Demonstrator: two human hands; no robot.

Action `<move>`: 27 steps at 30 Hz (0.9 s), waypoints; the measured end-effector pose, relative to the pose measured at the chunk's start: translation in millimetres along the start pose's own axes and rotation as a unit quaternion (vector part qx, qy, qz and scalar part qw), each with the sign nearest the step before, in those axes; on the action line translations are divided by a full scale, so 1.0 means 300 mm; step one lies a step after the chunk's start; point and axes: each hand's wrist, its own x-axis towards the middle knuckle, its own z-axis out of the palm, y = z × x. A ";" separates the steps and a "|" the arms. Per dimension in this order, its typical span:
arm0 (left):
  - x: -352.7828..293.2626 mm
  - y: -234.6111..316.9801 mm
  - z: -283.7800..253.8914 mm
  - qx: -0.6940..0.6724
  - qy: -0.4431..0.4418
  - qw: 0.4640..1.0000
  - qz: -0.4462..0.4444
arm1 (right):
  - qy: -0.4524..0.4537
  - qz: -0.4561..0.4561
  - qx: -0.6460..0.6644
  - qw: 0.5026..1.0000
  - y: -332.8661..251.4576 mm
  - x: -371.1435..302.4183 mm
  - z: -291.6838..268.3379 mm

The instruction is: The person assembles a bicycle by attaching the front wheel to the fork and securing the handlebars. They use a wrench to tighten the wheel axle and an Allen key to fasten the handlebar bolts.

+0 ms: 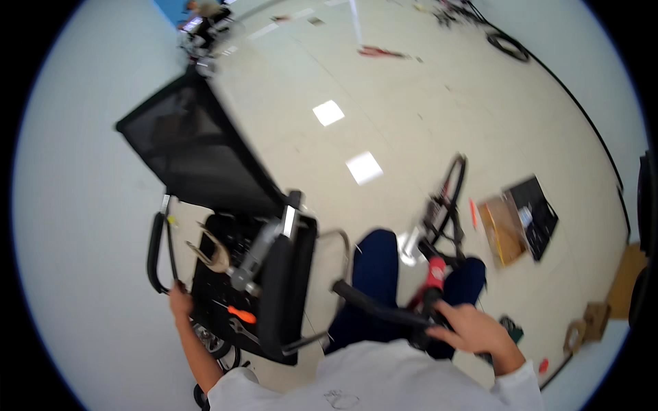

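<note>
My left hand (181, 301) is at the lower end of the armrest (155, 253) of a black mesh-backed chair (199, 144), fingers closed round it, though blur hides the exact grip. On the chair's seat lie an orange-handled screwdriver (242, 314), a wrench (241, 330), a grey tool (255, 264) and a beige forked part (218, 257). My right hand (474, 332) is closed over the black handlebar (377, 305) of a small bicycle, beside its red stem area (435, 272). The bicycle's front wheel (454, 185) stands beyond my knees.
An open case (531, 212) lies on the floor to the right, next to a cardboard box (502, 233). Tape rolls (574, 335) sit by the right wall. Farther off are a red tool (380, 52), a loose tyre (508, 46) and a person (205, 9) at the upper left.
</note>
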 end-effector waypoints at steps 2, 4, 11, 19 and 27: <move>-0.041 0.053 -0.125 -0.032 0.095 0.995 -0.001 | -0.008 -0.005 0.014 1.000 0.004 0.015 0.005; -0.072 0.225 -0.243 -0.063 0.246 0.967 0.020 | 0.023 -0.023 -0.008 0.999 0.013 0.017 0.015; -0.289 0.863 -0.518 -0.276 0.164 0.814 0.484 | 0.215 -0.087 0.009 0.973 -0.030 -0.022 -0.055; -0.625 1.587 -0.407 -0.353 0.026 0.394 0.848 | 0.279 -0.062 0.038 0.958 -0.192 -0.097 0.065; -0.640 1.610 -0.287 -0.362 -0.401 0.438 0.719 | 0.359 0.083 0.011 0.930 -0.107 -0.206 0.269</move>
